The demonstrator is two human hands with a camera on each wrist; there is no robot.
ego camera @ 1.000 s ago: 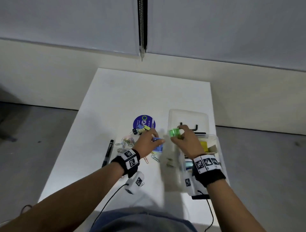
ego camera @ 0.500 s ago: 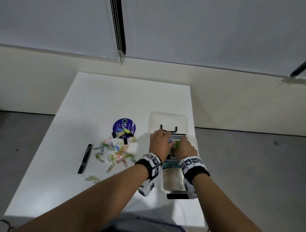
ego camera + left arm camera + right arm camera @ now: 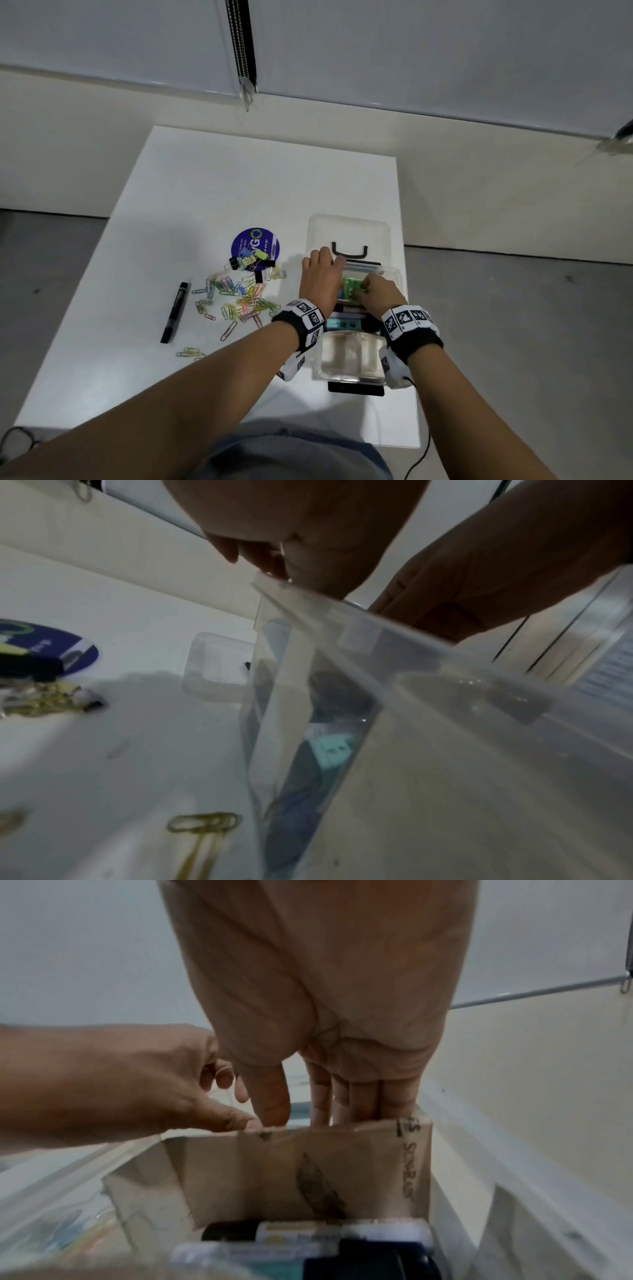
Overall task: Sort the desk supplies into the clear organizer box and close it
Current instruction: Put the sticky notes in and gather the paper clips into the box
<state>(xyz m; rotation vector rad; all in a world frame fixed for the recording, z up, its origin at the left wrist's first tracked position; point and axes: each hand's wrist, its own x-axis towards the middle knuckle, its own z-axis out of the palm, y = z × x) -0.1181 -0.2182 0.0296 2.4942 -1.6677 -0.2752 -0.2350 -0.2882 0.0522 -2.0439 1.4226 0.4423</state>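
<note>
The clear organizer box (image 3: 399, 276) stands open at the table's right edge, and its lid (image 3: 349, 229) with a black handle lies flat behind it. Both hands reach into the far compartment. My right hand (image 3: 380, 294) pinches a small green item (image 3: 352, 287) and holds it low behind a cardboard divider (image 3: 308, 1164). My left hand (image 3: 320, 277) lies over the box's far left corner, its fingertips (image 3: 267, 564) at the rim and its thumb (image 3: 240, 1121) on the divider's top edge. Nothing shows in the left hand. A blue item (image 3: 342, 294) peeks out beside it.
Coloured paper clips (image 3: 236, 298) lie scattered left of the box. Binder clips (image 3: 250, 262) sit on a purple round disc (image 3: 255, 243), and a black marker (image 3: 174, 311) lies further left. A teal item (image 3: 342, 323) and other supplies fill the middle compartment. The table edge runs just right of the box.
Both hands moved right from above the table into the box's far compartment, carrying the green and blue items. Over the last half second they sank slightly lower.
</note>
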